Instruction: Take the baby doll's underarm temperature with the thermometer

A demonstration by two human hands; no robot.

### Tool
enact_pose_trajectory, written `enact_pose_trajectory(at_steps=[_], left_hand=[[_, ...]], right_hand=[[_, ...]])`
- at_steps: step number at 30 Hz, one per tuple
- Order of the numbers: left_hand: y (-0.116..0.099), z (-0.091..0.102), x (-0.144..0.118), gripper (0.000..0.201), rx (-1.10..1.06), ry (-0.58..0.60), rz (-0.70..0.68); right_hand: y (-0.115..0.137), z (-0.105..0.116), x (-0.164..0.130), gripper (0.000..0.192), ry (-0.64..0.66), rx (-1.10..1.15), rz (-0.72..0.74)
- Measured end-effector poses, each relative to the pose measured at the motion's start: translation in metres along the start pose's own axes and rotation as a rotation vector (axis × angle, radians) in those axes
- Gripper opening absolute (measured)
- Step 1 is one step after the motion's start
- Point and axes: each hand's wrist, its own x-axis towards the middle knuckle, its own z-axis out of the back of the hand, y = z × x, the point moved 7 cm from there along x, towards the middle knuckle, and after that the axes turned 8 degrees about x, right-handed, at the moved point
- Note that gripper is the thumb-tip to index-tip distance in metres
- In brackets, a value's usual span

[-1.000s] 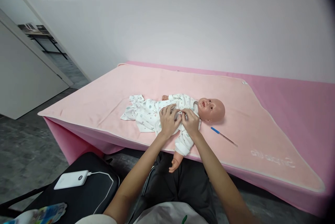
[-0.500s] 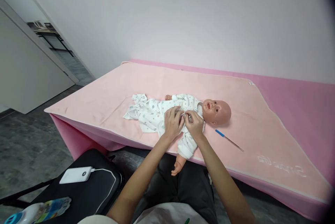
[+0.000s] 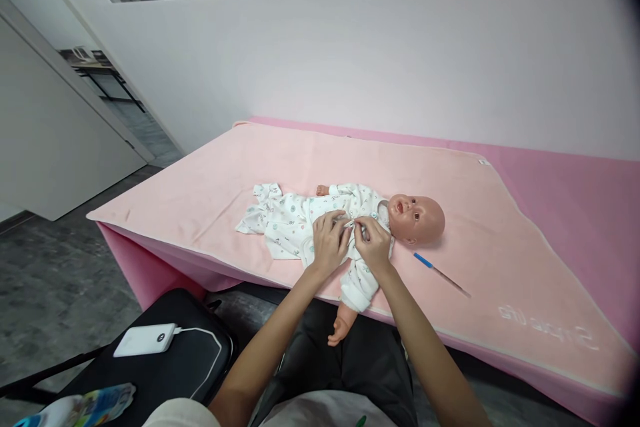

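Observation:
A baby doll (image 3: 417, 219) lies on its back on a light pink blanket (image 3: 310, 160), head to the right. It wears a white patterned romper (image 3: 290, 220). My left hand (image 3: 327, 240) and my right hand (image 3: 373, 244) meet on the doll's chest, each pinching the romper's front edges near the collar. One doll arm (image 3: 345, 324) hangs over the near edge of the blanket.
A thin blue-tipped stick (image 3: 440, 272) lies on the blanket right of the doll's head. The blanket covers a darker pink table (image 3: 575, 200) against a white wall. At lower left a white power bank (image 3: 145, 339) with a cable rests on a black bag (image 3: 185, 367).
My hands stay pinched on the romper at the doll's chest with only small finger shifts. The view has shifted slightly.

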Motion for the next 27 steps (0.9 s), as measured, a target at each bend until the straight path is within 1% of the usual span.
enact_pose_trajectory(at_steps=[7,13,18,23,27], left_hand=[[0.0025,0.0007,-0.001,0.017,-0.046,0.005,0.028],[0.0031,0.0021,-0.0019,0.018,-0.034,-0.019,0.051],[0.0057,0.0032,-0.0023,0.017,-0.085,-0.039,0.069],[0.0067,0.0056,-0.0016,0.011,-0.122,-0.036,0.089],[0.0056,0.0088,-0.0007,0.006,-0.124,-0.035,0.076]], right_hand=[[0.0019,0.0017,-0.0006,0.012,-0.008,0.004,0.018],[0.0012,0.0003,-0.0018,0.017,-0.008,-0.009,0.039],[0.001,0.0,-0.0019,0.017,-0.005,-0.019,0.035],[0.0031,0.0013,-0.0018,0.017,-0.022,-0.023,0.06],[0.003,0.0006,-0.0028,0.017,-0.024,-0.038,0.067]])
